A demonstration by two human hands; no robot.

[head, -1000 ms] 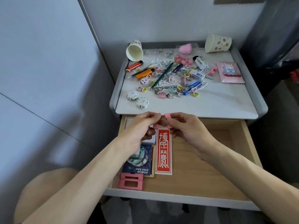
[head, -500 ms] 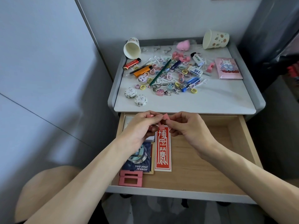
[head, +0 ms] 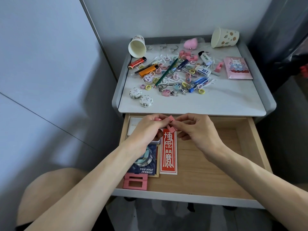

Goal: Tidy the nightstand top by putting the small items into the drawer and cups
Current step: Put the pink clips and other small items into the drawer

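Bare forearms without sleeves, no rings or watch on either of the hands [head: 168,130], bare knee below

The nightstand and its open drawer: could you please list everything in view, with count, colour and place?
paper cups: 2, cream, printed, lying tipped at the top's back corners
lighters: 3, red, orange, white, back of top
round tins: 2, white patterned, front left of top
green pencil: 1, mid top
hair ties: many, pastel, scattered across top
keychain charms: a few, pink and teal, mid front
pink packet: 1, right side of top
red strip: 1, red with white characters, in drawer
pink frame: 1, drawer's front left
pink clips: several, held over drawer
left hand: holding clips
right hand: holding clips
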